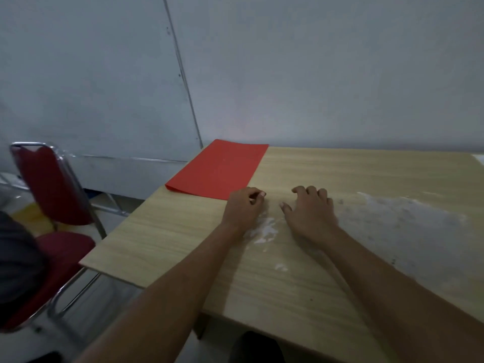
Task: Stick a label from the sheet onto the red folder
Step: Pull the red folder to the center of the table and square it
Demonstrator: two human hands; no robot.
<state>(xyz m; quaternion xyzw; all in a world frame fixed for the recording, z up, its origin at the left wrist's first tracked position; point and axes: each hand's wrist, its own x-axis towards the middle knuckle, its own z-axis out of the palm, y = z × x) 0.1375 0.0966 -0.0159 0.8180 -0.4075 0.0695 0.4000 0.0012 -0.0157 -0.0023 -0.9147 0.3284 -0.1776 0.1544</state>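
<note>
Pale wood-grain laminate covers the table [167, 239], whose near edge runs across the bottom of the view with two bare forearms reaching over it. White smears and patches mark the tabletop: a small one between the wrists and a wide, hazy one spreading off to the right.

Two hands rest on the surface, side by side and a little apart. The left hand [242, 206] is curled, its fingers drawn in toward the thumb; something thin and pale may sit at the fingertips, but it is too small to tell, and whether the hand grips anything cannot be told. The right hand [310, 213] lies palm down with the fingers bent loosely and the thumb out toward the left hand, grasping nothing.

Just beyond the left hand lies one red folder [220, 169], closed and flat, at the far left corner of the table, its near edge close to the knuckles but not touching them. A sliver of white sheet [479, 158] shows at the far right edge of the table.

Left of the table stands one chair [52, 195] with dark red padding and a chrome frame. Behind everything rises a plain grey wall [340, 74].
</note>
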